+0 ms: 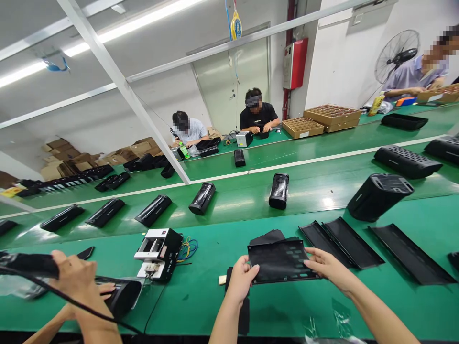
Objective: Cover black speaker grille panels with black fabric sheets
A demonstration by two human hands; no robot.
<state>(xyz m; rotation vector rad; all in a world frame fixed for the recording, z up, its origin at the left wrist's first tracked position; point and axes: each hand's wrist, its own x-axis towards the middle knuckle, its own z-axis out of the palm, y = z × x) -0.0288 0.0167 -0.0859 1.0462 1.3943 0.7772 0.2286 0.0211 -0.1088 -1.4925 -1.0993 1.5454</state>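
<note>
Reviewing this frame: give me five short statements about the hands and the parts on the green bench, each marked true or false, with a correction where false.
1. Both hands hold the flat black perforated mesh sheet by its side edges. True: left hand on its left edge, right hand on its right.
2. The sheet is red. False: it is black.
3. A white-and-black device with coloured wires sits left of the sheet. True.
4. The long black flat panels lie left of the left hand. False: they lie to the right of the right hand.
5. The hands at lower left belong to another person and grip a black tool. True.
</note>
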